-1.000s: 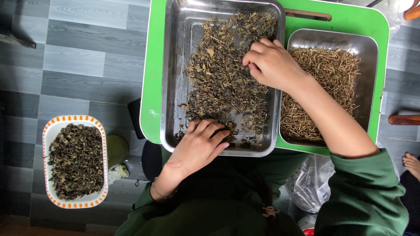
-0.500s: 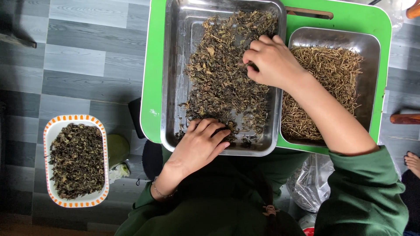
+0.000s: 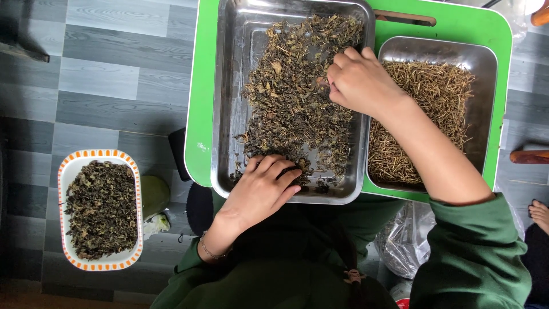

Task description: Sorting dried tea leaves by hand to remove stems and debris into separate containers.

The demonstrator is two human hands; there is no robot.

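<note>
Left hand (image 3: pixel 260 191): is being rested palm down at the near edge of the large steel tray (image 3: pixel 226 114), over the tray's near rim.
Left fingers (image 3: pixel 278 170): are being held close together and slightly curled, their tips being pressed onto the dried leaves (image 3: pixel 291 97); whether any leaf is being pinched beneath them cannot be told.
Right hand (image 3: pixel 363 83): is being held over the right side of the large tray, close to its right wall.
Right fingers (image 3: pixel 343 62): are being curled inward into a narrow pinch, the tips being brought together at the leaf pile; a small bit seems to be pinched, but what it is cannot be told.
Dried leaves: are being spread, dark and crumpled, across the middle and far end of the large tray, which is being carried on the left part of the green counter (image 3: pixel 200 86).
Smaller steel tray (image 3: pixel 486 97): is being carried just beside the large tray at the counter's right edge, and is being filled with pale dried stems (image 3: pixel 440 91); the right forearm is being stretched across it.
Orange-rimmed dish (image 3: pixel 100 210): is being kept on the floor (image 3: pixel 114 68), well apart from the counter's left edge, with more dark leaves in it.
</note>
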